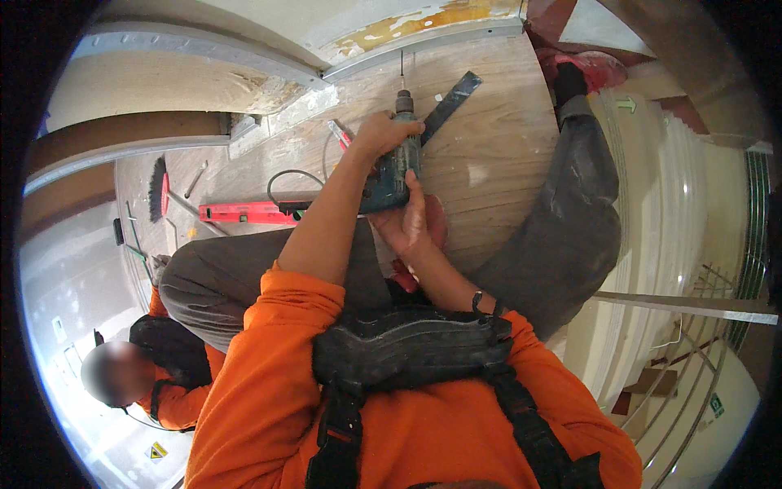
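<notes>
A teal power drill (397, 173) is held in front of me over the wood-patterned floor, its chuck and long thin bit directed away from me toward the metal track (423, 56) at the wall's foot. My left hand (386, 134) wraps round the front of the drill's body, behind the chuck. Lower down, my right hand (405, 226) grips the rear of the drill from below, thumb against its side. Whether the bit touches the track or wall, I cannot tell. A dark flat blade-like strip (452, 108) lies just right of the chuck.
Left of the drill lie a red spirit level (248, 213), a red-handled cutter (339, 133) and a brush (158, 190). Another person in orange (175, 401) is at lower left. Stacked pale boards (652, 196) stand right of my leg. A metal stud (195, 41) crosses the upper left.
</notes>
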The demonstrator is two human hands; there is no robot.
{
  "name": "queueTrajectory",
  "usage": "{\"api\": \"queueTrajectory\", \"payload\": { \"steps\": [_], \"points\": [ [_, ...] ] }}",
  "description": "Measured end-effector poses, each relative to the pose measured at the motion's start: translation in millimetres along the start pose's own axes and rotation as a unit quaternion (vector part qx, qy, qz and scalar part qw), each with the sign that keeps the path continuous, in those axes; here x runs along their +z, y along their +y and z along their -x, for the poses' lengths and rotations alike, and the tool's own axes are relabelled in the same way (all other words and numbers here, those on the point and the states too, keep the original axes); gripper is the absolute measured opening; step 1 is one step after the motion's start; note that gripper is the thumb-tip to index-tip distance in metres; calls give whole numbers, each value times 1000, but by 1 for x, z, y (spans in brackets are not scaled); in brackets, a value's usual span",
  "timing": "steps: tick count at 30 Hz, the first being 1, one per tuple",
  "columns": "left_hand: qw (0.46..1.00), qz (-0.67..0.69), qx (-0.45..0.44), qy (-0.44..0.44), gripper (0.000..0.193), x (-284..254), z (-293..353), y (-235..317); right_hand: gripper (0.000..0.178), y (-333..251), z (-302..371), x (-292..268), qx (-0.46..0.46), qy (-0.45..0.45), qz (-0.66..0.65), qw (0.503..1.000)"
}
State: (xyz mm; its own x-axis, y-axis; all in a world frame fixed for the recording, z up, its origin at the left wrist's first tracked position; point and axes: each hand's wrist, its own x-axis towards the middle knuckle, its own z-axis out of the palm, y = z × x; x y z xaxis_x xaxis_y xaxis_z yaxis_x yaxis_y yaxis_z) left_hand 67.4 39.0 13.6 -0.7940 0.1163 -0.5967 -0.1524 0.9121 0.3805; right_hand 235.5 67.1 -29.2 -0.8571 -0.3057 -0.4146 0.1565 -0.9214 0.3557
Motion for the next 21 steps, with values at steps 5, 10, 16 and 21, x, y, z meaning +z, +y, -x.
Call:
{"api": "queueTrajectory", "payload": {
  "steps": [5, 10, 16, 21],
  "points": [
    [999, 34, -40, 5, 82, 0, 6, 6, 60, -2, 1, 7, 9, -30, 1, 1000],
    [1000, 24, -11, 16, 73, 5, -7, -6, 61, -3, 0, 8, 3, -20, 7, 1000],
    [999, 34, 18, 27, 69, 9, -11, -5, 61, -7, -2, 9, -1, 7, -7, 1000],
    [998, 48, -6, 32, 67, 11, -8, 4, 57, -13, -3, 13, -28, 7, -26, 999]
  ]
}}
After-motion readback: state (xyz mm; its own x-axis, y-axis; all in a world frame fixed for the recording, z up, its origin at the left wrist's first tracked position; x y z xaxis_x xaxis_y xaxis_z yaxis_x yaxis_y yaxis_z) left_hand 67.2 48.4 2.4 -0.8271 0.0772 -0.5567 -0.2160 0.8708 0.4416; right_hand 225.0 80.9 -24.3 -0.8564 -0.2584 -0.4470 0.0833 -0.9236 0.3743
